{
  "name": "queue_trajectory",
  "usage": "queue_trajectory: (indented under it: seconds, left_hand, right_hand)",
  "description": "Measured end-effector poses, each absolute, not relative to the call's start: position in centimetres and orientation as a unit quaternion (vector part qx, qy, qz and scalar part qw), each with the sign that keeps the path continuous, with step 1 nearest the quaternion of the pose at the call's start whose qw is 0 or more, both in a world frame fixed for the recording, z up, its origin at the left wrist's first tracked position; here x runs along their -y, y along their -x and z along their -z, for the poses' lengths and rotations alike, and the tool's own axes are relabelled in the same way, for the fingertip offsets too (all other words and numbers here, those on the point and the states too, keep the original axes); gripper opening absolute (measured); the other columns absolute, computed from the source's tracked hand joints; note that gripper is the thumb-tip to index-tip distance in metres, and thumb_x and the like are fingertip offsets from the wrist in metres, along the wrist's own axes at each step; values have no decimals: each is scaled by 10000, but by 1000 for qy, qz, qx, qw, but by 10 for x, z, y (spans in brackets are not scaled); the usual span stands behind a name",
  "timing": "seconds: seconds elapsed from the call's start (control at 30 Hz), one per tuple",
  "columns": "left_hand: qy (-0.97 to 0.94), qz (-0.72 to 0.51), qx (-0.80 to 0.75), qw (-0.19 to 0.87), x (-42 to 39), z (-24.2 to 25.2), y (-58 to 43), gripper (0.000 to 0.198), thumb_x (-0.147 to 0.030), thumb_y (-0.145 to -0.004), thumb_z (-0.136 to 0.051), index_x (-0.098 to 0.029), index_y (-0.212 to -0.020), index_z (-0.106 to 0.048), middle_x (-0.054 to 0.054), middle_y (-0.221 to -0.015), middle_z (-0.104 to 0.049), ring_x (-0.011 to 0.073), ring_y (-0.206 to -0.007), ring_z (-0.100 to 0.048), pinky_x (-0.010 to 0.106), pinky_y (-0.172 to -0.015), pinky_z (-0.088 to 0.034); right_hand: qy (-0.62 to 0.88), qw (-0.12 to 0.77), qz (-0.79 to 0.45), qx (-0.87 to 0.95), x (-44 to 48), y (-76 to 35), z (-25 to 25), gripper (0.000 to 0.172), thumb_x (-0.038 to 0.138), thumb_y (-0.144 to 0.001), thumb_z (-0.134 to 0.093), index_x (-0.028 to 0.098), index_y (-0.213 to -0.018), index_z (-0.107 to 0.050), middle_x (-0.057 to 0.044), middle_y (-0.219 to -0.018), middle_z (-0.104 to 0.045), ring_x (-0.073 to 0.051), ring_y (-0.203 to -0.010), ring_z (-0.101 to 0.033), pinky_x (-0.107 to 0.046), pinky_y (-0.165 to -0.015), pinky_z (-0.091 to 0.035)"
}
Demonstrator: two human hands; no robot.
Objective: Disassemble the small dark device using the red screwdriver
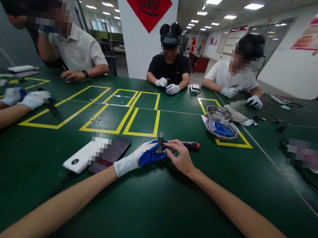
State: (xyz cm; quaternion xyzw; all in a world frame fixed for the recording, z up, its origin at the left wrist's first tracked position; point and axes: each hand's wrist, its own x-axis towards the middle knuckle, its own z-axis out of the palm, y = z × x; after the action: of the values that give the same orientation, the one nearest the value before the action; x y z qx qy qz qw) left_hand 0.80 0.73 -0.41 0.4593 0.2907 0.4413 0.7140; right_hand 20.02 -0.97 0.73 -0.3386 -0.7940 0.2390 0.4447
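"What's that gloved left hand (145, 154) gripping?"

"A dark, metal-tipped cylinder (159, 145), held upright above the worktop (160, 213), in from its near edge."

"And the bare right hand (182, 158)?"

"Half curled beside it; touching, I can't tell. 2 metal bowls (220, 136) stand nearer the far edge."

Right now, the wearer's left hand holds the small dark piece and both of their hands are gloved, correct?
Not quite: the head view shows the right hand bare; only the left hand is gloved. The left hand does hold the small dark piece.
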Motion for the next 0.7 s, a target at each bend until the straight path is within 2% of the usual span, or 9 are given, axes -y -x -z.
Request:
queue_trajectory:
  seconds: [0.17, 0.37, 0.57, 0.7]
  left_hand:
    - [-458, -454, -276, 713, -2, 4, -11, 406, -267, -713, -712, -153, -1094, -629, 112, -1056, -644, 214, -954, -623, 361, -894, -485]
    - [-444, -458, -255, 726, -4, 7, -14, 370, -267, -698, -729, -146, -1038, -646, 94, -987, -649, 168, -845, -626, 308, -821, -498]
    - [-450, -464, -275, 711, -1, 6, -17, 396, -271, -682, -745, -147, -1042, -641, 94, -1001, -647, 177, -865, -617, 315, -838, -484]
    - [-467, -492, -294, 674, 4, 4, -17, 400, -264, -688, -743, -153, -1053, -624, 82, -1018, -642, 171, -889, -610, 320, -864, -471]
  right_hand:
    - [326, 458, -235, 793, 11, -201, -8, 304, 183, -855, -572, 223, -1154, -614, -72, -1077, -600, -173, -909, -589, -345, -777, -532]
    - [313, 454, -182, 814, 9, -202, -3, 282, 184, -859, -572, 236, -1129, -636, -71, -1078, -610, -192, -997, -577, -398, -898, -484]
    - [295, 446, -130, 835, 6, -204, -1, 261, 177, -861, -560, 224, -1105, -642, -73, -1049, -629, -195, -1000, -580, -389, -902, -477]
    - [301, 444, -138, 832, 6, -204, -2, 245, 174, -855, -566, 220, -1082, -646, -71, -1048, -626, -193, -1001, -584, -387, -906, -479]
